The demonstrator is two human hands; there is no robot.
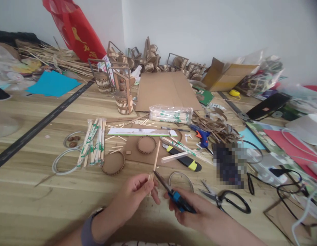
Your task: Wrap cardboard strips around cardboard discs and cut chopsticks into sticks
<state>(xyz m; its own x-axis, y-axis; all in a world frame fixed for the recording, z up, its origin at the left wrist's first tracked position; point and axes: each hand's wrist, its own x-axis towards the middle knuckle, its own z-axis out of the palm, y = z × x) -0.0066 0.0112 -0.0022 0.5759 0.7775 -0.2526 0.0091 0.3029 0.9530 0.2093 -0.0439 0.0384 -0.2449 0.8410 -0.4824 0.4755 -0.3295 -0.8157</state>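
My left hand (140,188) is closed, pinching a thin wooden chopstick (156,159) and some short stick pieces (149,179) between thumb and fingers. The chopstick points away from me, over the cardboard. My right hand (191,208) wraps round a blue-and-black-handled cutting tool (177,200). Its dark, narrow jaw end meets the stick close to my left fingertips; whether it is a cutter or a knife I cannot make out. Ahead lie two braided brown rings (113,163), a yellow-and-black utility knife (184,159) and wrapped chopsticks (95,141).
Black-handled scissors (232,201) lie right of my right hand. Beyond are a blue glue gun (202,136), brown strips (217,124) and a white ruler-like strip (143,132). Small handled baskets (123,102) stand farther back, near a cardboard sheet (166,90). Coiled rings (66,160) sit left.
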